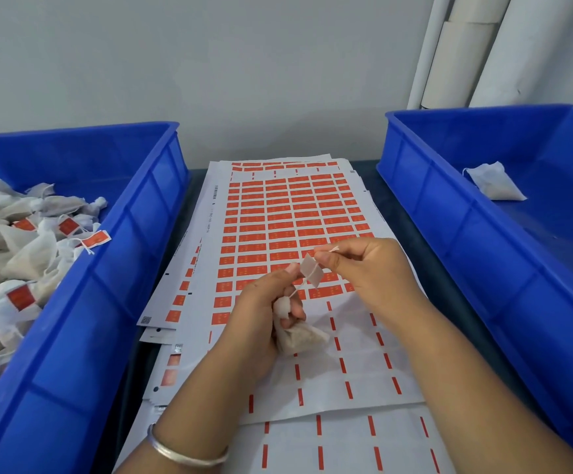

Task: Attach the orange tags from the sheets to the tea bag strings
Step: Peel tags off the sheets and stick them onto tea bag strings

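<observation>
My left hand (264, 302) grips a tea bag (298, 338) above the sheets, the bag hanging below my fingers. Its white string (304, 283) runs up and to the right to my right hand (363, 268), which pinches the string's end between thumb and forefinger. A tag (311, 273) sits on the string between my hands, its pale back side facing me. Beneath lies a stack of sheets (288, 220) with rows of orange tags; the near rows are peeled off, leaving only thin orange strips.
A blue bin (134, 254) on the left holds several tea bags with orange tags attached. A blue bin (449, 213) on the right holds one untagged tea bag (493, 181). White rolls (466, 53) lean on the wall behind it.
</observation>
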